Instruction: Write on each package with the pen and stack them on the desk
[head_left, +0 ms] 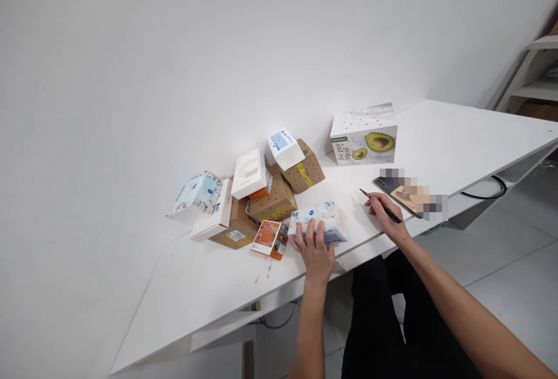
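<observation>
My left hand [314, 251] lies over a floral pack of tissues [328, 216] near the table's front edge, its fingers bent across the top and near side. The thumb is partly hidden. In my right hand [387, 216] is a black pen [386, 207], pinched with the tip pointing left, just above the tabletop or touching it; I cannot tell which. A small orange and white box [270, 238] sits left of the tissue pack. Right of my right hand lies a phone [399, 196], partly blurred out.
Left on the white table [174, 303] is a pile of brown cardboard boxes [272, 196], a white box [249, 172] and two more tissue packs [198, 193], [285, 149]. A box with avocado pictures [364, 138] stands by the wall. A black cable [490, 193] hangs at the right edge.
</observation>
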Demonstrator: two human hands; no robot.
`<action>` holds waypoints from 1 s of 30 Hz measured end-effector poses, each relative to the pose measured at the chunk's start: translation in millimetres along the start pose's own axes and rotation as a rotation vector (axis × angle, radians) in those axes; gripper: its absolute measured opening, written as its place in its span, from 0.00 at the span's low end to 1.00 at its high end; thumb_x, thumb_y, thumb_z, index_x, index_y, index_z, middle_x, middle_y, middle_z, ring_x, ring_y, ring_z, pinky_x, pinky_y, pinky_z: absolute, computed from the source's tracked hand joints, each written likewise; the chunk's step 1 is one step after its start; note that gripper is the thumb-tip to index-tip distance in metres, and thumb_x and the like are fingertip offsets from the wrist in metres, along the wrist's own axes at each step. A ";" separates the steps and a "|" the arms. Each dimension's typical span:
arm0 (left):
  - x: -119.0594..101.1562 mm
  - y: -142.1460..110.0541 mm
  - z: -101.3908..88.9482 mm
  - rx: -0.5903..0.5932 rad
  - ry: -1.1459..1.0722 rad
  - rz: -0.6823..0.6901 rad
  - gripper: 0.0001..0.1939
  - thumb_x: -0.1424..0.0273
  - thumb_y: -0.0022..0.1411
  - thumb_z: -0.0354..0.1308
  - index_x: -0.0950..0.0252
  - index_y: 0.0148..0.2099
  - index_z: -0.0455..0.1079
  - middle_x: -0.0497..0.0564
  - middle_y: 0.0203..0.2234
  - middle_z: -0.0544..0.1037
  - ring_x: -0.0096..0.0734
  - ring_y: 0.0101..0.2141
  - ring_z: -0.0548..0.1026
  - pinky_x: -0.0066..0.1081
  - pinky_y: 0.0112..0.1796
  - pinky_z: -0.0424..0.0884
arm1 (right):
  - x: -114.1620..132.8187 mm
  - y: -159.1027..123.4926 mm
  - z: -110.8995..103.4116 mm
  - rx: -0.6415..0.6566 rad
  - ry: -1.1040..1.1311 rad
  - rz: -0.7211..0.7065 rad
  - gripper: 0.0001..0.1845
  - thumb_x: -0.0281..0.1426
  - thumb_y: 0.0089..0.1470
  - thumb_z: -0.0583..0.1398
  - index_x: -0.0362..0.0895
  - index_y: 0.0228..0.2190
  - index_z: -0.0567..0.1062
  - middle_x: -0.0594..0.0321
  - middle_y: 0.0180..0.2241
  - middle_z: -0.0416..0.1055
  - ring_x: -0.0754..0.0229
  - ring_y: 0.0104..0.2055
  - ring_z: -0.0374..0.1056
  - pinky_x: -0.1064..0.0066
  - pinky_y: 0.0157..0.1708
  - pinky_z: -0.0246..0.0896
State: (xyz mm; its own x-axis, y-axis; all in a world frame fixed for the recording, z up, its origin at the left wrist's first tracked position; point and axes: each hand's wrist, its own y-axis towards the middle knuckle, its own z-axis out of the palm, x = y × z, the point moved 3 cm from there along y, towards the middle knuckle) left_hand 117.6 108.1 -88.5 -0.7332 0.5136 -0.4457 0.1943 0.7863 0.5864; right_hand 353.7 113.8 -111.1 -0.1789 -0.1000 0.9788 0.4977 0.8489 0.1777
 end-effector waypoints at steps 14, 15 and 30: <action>-7.6 -9.7 7.5 -0.102 0.293 0.337 0.26 0.78 0.51 0.55 0.61 0.54 0.66 0.56 0.52 0.70 0.52 0.61 0.51 0.59 0.59 0.37 | -4.7 1.9 1.4 -0.010 0.025 -0.016 0.19 0.46 0.57 0.53 0.46 0.40 0.71 0.62 0.31 0.72 0.61 0.28 0.65 0.68 0.33 0.62; -8.2 -9.6 7.0 -0.107 0.301 0.350 0.26 0.78 0.51 0.55 0.61 0.54 0.65 0.56 0.52 0.70 0.52 0.61 0.51 0.58 0.59 0.38 | -4.2 1.9 1.3 -0.008 0.022 -0.018 0.18 0.46 0.57 0.53 0.46 0.40 0.71 0.62 0.31 0.72 0.61 0.28 0.66 0.68 0.33 0.62; -9.7 0.2 -1.0 -0.096 -0.490 -0.177 0.53 0.69 0.47 0.65 0.62 0.66 0.34 0.67 0.60 0.54 0.47 0.61 0.56 0.48 0.57 0.57 | -6.2 1.6 1.3 -0.038 0.001 -0.031 0.18 0.43 0.52 0.58 0.45 0.40 0.71 0.61 0.31 0.74 0.61 0.28 0.69 0.67 0.33 0.64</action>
State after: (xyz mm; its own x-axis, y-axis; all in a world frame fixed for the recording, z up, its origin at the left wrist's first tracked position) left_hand 124.1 102.9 -83.4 -0.3543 0.4944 -0.7938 0.0178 0.8522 0.5229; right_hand 354.5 116.5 -117.0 -0.1937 -0.1268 0.9728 0.5235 0.8253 0.2118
